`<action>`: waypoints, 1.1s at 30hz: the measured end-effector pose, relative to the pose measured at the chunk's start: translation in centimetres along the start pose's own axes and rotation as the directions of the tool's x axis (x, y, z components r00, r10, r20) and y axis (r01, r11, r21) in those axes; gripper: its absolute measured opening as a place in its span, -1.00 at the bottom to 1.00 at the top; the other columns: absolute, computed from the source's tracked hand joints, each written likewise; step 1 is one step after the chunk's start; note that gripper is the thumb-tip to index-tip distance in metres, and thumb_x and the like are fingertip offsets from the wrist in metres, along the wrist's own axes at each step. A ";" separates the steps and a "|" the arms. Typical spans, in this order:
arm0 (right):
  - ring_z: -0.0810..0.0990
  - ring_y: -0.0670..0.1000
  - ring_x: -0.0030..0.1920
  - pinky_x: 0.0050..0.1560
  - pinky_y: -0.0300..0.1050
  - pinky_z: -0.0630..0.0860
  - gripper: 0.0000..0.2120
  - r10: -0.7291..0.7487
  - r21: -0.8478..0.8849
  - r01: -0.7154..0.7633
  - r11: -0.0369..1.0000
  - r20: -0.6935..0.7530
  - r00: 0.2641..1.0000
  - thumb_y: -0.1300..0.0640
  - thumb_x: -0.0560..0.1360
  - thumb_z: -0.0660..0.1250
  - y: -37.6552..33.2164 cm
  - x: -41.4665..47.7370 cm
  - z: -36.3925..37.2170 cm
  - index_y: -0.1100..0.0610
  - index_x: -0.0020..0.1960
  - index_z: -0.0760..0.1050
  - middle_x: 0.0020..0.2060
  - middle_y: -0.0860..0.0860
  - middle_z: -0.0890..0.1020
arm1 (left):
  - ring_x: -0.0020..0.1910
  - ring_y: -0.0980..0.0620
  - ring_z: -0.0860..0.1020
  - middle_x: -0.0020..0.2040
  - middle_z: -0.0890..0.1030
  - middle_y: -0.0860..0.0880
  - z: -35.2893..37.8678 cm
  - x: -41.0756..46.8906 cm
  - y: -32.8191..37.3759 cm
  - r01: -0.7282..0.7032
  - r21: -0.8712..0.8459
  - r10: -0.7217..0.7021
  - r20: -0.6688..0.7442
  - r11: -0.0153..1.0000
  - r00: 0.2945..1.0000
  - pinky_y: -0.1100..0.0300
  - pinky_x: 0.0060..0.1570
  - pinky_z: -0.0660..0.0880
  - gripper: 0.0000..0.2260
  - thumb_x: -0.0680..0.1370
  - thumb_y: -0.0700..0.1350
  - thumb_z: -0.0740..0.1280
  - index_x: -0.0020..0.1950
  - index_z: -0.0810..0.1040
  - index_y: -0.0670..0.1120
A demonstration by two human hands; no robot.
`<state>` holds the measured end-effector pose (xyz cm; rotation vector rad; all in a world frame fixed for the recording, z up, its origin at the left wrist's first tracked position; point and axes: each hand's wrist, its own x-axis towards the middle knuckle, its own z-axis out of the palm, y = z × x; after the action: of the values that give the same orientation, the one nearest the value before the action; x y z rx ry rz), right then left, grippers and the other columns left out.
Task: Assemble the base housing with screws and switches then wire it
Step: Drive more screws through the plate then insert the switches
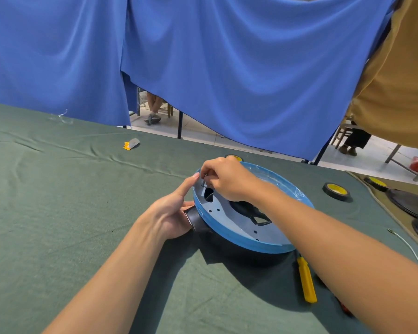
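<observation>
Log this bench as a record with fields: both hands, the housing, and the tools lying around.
surface: green cloth
housing: round, blue-rimmed, open side up on the cloth
left hand: holds the black neck at the housing's side, forefinger on the rim
right hand: pinches a small metal part inside the housing
screwdriver: yellow, lying on the cloth beside the right forearm
tape roll: black, flat on the cloth right of the housing

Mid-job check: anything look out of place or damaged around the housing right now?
Nothing looks damaged or spilled. The clear film on the far rim of the blue housing is wrinkled and lifting, and a torn yellow packet lies on the cloth beyond it.
</observation>
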<state>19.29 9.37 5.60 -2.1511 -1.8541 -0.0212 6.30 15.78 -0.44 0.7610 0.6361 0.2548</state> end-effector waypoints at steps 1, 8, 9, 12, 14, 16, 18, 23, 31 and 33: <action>0.56 0.06 -0.01 0.02 0.02 0.59 -0.80 -0.003 -0.023 0.003 1.000 0.012 1.000 0.29 0.56 0.27 -0.1 0.1 0.1 0.14 0.13 0.59 0.02 0.08 0.62 | -0.21 -0.22 0.69 -0.06 0.68 -0.31 0.0 0.0 0.0 0.002 0.000 -0.002 0.001 1.000 1.000 -0.07 -0.27 0.65 -0.41 0.31 0.15 0.53 0.01 0.58 -0.36; 0.57 0.05 -0.03 0.02 0.02 0.58 -0.81 -0.021 -0.079 0.026 0.997 0.066 0.998 0.15 0.57 0.31 -0.5 0.6 -0.5 0.13 0.14 0.63 -0.01 0.08 0.64 | -0.22 -0.23 0.68 -0.07 0.67 -0.30 -0.1 0.1 0.0 0.002 0.009 -0.002 0.011 1.000 1.000 -0.05 -0.31 0.63 -0.39 0.27 0.15 0.55 0.01 0.59 -0.36; 0.57 0.05 -0.02 0.02 0.01 0.58 -0.81 -0.022 -0.075 0.027 0.997 0.065 0.998 0.16 0.56 0.33 -0.5 0.6 -0.7 0.13 0.14 0.63 -0.01 0.08 0.64 | -0.22 -0.23 0.69 -0.07 0.68 -0.30 -0.2 0.2 0.0 0.001 0.009 -0.001 0.011 1.000 1.000 -0.05 -0.31 0.63 -0.39 0.27 0.15 0.55 0.01 0.59 -0.35; 0.59 0.03 -0.02 0.01 -0.04 0.59 -0.80 -0.021 -0.055 0.025 0.998 0.075 0.997 0.26 0.54 0.33 -0.5 0.7 -0.8 0.13 0.12 0.65 -0.02 0.06 0.67 | -0.22 -0.23 0.69 -0.07 0.68 -0.31 -0.2 0.2 0.0 0.007 0.001 -0.007 0.022 1.000 1.000 -0.05 -0.32 0.63 -0.41 0.28 0.14 0.54 -0.03 0.59 -0.36; 0.61 0.03 -0.04 0.01 -0.03 0.61 -0.78 -0.018 -0.053 0.023 0.998 0.094 0.995 0.30 0.53 0.32 -0.5 0.7 -0.7 0.13 0.11 0.66 -0.03 0.06 0.67 | -0.22 -0.23 0.69 -0.07 0.68 -0.31 -0.2 0.2 0.0 0.008 -0.001 -0.008 0.026 1.000 1.000 -0.04 -0.32 0.63 -0.40 0.28 0.14 0.54 -0.02 0.59 -0.37; 0.62 0.04 -0.06 0.00 0.00 0.62 -0.78 -0.007 -0.055 0.013 0.998 0.095 0.995 0.31 0.53 0.32 -0.5 0.9 -0.5 0.13 0.10 0.66 -0.05 0.06 0.67 | -0.22 -0.22 0.69 -0.07 0.68 -0.31 -0.2 0.2 0.0 0.009 -0.001 -0.009 0.026 1.000 1.000 -0.03 -0.32 0.62 -0.38 0.27 0.15 0.54 0.01 0.58 -0.37; 0.62 0.05 -0.09 -0.03 0.02 0.63 -0.81 0.004 -0.054 0.001 0.999 0.084 0.996 0.28 0.53 0.33 -0.4 1.1 -0.3 0.13 0.08 0.65 -0.07 0.08 0.66 | -0.22 -0.22 0.69 -0.07 0.67 -0.31 -0.1 0.1 0.0 0.009 0.003 -0.010 0.029 1.000 1.000 -0.02 -0.32 0.62 -0.38 0.26 0.15 0.53 0.00 0.58 -0.37; 0.59 0.08 -0.14 -0.07 0.09 0.61 -0.84 0.021 -0.133 -0.012 0.991 0.065 0.998 0.15 0.57 0.32 -0.4 1.4 0.4 0.18 0.06 0.62 -0.10 0.11 0.63 | -0.21 -0.22 0.68 -0.03 0.66 -0.30 0.0 0.1 0.0 -0.003 0.004 0.003 0.025 1.000 1.000 -0.03 -0.30 0.63 -0.36 0.28 0.16 0.53 0.07 0.57 -0.36; 0.55 0.07 -0.12 -0.08 0.06 0.59 -0.94 0.051 -0.177 -0.042 0.983 0.048 0.998 0.11 0.60 0.26 -0.6 0.7 1.6 0.10 0.00 0.44 -0.09 0.07 0.57 | -0.22 -0.21 0.69 -0.08 0.68 -0.30 0.0 -0.1 -0.1 -0.005 0.016 0.005 0.038 1.000 0.999 -0.02 -0.33 0.62 -0.37 0.28 0.16 0.52 0.04 0.57 -0.36; 0.54 0.07 -0.07 -0.03 0.06 0.57 -0.89 0.043 -0.141 -0.037 0.989 0.044 0.998 0.10 0.61 0.24 -0.7 0.5 1.3 0.13 0.05 0.47 -0.05 0.07 0.58 | -0.22 -0.21 0.69 -0.08 0.68 -0.30 0.1 -0.1 -0.2 -0.009 0.021 0.009 0.033 1.000 0.999 -0.02 -0.32 0.63 -0.35 0.27 0.16 0.53 0.06 0.56 -0.37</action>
<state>18.47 10.29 4.58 -2.3009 -1.8865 -0.0953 6.24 15.58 -0.48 0.7866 0.6049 0.2436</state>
